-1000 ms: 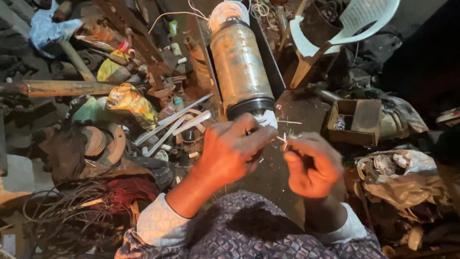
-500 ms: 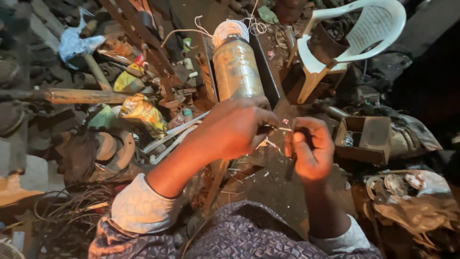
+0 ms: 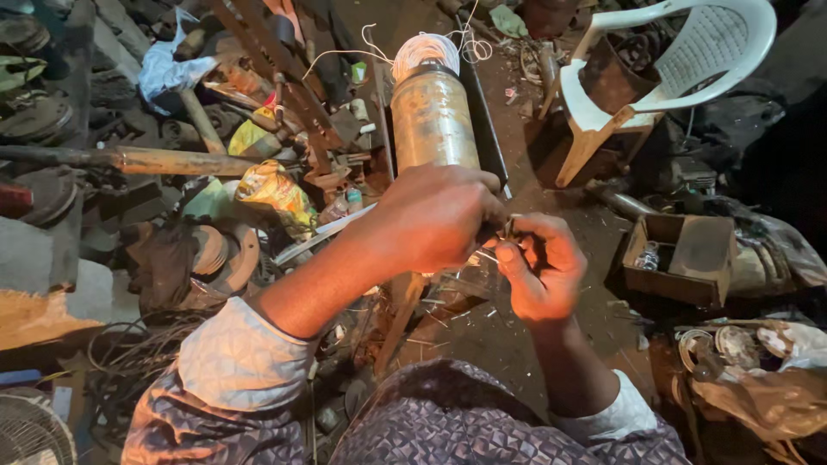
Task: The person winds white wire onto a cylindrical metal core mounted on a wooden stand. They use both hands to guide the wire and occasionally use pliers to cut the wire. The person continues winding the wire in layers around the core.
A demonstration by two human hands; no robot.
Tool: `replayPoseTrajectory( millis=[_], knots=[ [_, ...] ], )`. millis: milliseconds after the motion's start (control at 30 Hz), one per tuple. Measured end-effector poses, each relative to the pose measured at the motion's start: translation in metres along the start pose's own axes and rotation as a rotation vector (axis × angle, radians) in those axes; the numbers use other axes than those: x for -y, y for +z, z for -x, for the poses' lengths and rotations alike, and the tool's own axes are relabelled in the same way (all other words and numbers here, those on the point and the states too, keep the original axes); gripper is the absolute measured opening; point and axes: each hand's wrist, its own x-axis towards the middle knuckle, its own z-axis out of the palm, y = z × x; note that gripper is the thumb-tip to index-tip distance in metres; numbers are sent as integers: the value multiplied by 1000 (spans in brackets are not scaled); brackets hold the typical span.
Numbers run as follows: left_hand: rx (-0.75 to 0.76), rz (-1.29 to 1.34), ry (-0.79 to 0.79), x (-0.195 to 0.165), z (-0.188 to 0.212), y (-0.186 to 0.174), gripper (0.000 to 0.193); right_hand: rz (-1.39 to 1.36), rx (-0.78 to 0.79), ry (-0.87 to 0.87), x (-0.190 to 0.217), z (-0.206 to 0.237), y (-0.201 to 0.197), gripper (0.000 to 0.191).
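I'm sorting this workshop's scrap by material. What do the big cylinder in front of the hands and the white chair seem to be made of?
The cylinder looks like metal, dull and worn: brownish, rust-like patches mottle its shell, with pale wire windings at its far end. The chair looks like moulded plastic: smooth, uniformly white, with a slotted back, though its finish is scuffed and dirty.

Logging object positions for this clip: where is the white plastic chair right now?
In the head view the chair stands at the upper right, right of the metal cylinder and beyond the open box.
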Motion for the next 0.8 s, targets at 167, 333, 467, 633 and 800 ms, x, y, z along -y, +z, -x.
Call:
replayPoseTrajectory(
  millis=[167, 333, 467, 633, 800],
  knots=[
    [54, -39, 2, 2, -2, 2, 22, 284, 61, -229, -4, 0, -5, 22],
    [41, 13, 33, 7, -1, 1, 18, 300, -23, -254, 23, -4, -18, 17],
    [52, 44, -10, 6, -1, 1, 21, -17, -104, -220, 46, -13, -38, 9],
    [0, 31, -8, 4, -2, 0, 23, 307, 123, -312, 12, -14, -21, 43],
    [72, 1, -27, 5, -4, 1, 22, 318, 190, -317, 2, -24, -11, 32]
  ],
)
